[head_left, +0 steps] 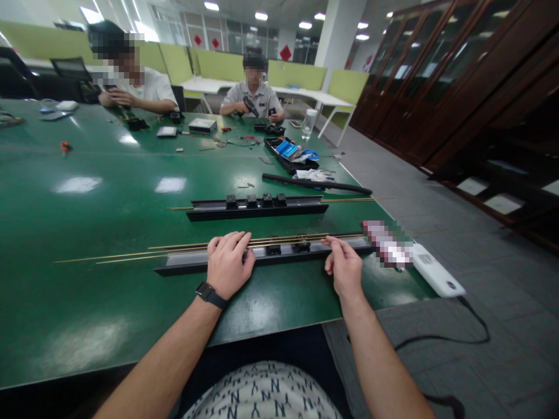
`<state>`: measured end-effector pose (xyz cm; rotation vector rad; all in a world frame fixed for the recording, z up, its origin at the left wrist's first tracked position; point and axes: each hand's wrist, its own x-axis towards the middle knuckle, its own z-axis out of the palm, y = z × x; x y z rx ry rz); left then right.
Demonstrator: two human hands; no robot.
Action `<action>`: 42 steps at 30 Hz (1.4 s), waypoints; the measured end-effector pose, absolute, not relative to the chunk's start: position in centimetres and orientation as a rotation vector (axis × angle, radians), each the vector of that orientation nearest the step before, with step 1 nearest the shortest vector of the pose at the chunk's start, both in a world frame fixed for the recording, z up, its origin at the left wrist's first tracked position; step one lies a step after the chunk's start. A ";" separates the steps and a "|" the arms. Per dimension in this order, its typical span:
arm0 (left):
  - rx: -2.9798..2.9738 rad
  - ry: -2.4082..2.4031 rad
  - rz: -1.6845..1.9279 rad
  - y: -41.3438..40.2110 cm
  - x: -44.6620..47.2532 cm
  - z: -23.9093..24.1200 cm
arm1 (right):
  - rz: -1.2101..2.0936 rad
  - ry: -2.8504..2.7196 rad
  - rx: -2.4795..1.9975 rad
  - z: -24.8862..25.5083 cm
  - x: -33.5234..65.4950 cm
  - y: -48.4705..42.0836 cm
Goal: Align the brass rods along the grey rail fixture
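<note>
A long black channel rail (187, 270) with a pale inner face lies crosswise on the green table before me. Several thin brass rods (131, 256) run along its far edge and stick out past its left end. My left hand (229, 265), a watch on its wrist, wraps over the rods and the rail's far wall; its fingertips are hidden. With thumb and forefinger, my right hand (345, 265) pinches the right end of a brass rod above the rail. Between the hands, black blocks (301, 243) sit in the channel.
A second rail (257, 213) with black blocks lies beyond. Farther back are a black strip (314, 184), a glove (314, 175) and a tool case (290, 154). A blurred phone-like object (386, 244) and white corded device (438, 272) lie right. Two people sit opposite.
</note>
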<state>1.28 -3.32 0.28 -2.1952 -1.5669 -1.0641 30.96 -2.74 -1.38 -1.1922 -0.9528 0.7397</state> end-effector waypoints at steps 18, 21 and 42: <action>-2.213 -1.585 -1.051 -3.3 1.2 0.3 | 0.665 -0.973 -1.278 -1.7 30.9 -2.6; -2.215 -1.587 -1.062 -3.3 1.2 0.3 | 0.643 -0.949 -1.278 -1.6 31.0 -2.5; -2.225 -1.597 -1.073 -3.4 1.2 0.4 | 0.707 -1.008 -1.237 -1.4 30.8 -2.8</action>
